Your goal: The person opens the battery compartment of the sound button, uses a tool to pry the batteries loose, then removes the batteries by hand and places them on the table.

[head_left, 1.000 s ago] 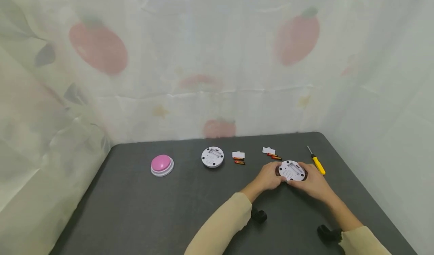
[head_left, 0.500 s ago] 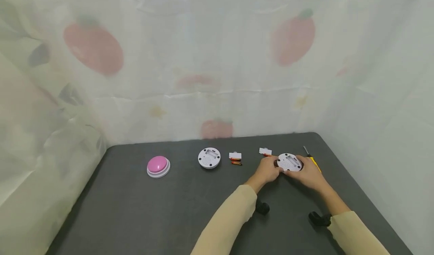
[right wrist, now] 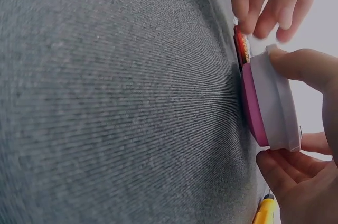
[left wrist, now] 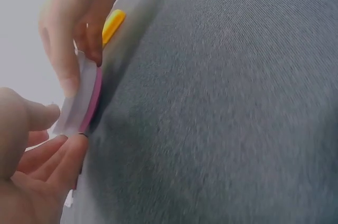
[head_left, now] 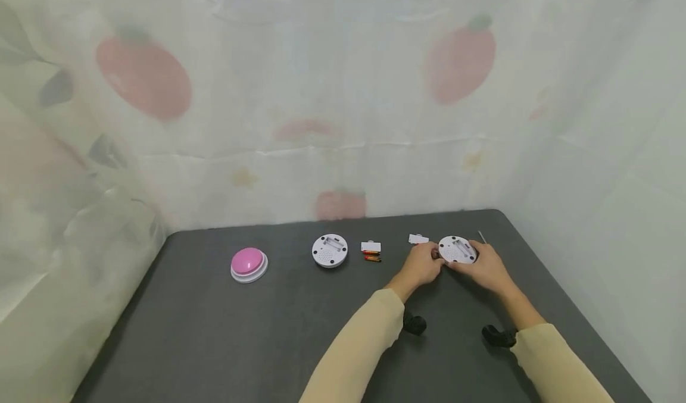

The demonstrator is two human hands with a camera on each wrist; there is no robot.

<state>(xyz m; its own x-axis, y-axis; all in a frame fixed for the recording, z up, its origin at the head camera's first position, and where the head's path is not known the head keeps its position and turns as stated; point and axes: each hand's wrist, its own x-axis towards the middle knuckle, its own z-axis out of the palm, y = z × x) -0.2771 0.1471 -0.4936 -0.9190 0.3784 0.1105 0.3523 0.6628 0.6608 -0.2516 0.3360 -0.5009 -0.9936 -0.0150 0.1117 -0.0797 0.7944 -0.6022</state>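
Note:
My right hand grips a round push button, its pink dome facing down and its white base up. An uncovered battery slot and speaker holes show on that base. Thumb and fingers of the right hand curl round the base in the right wrist view. My left hand is at the button's left edge; its loosely bent fingers appear just apart from it in the right wrist view. A red battery lies behind the button, beneath the left fingers. The left hand hides the batteries from the head view.
Another upturned push button sits mid-table, beside a white battery cover and two batteries. A third button stands dome up at left. One more cover lies behind my left hand. A yellow screwdriver lies beyond my right hand.
Both hands have moved the button slightly away from me and left, toward the batteries. The left hand now covers those batteries, and the right hand hides the screwdriver's handle in the head view.

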